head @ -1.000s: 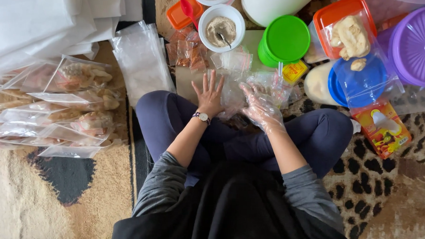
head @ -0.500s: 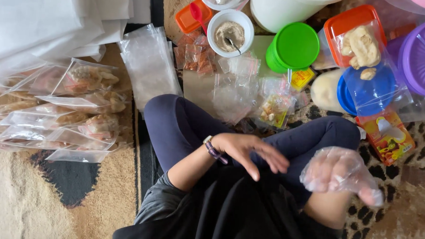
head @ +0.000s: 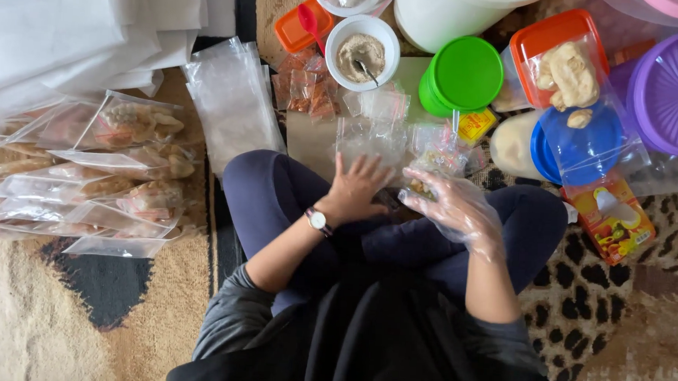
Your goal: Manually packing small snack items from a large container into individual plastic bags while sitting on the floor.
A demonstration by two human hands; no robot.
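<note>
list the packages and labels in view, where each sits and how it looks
Carton: right of the knee, flat, orange-red with fruit pictures.
Yellow packet: below the green lid, small and square.
Filled bags: left on the rug, clear, stacked.
Small sachets: beside the white bowl, clear, reddish contents.

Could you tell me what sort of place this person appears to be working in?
Probably a home floor used for packing snacks by hand: the person sits cross-legged on a carpet, with lidded plastic food tubs in front and a row of filled clear bags beside them.
</note>
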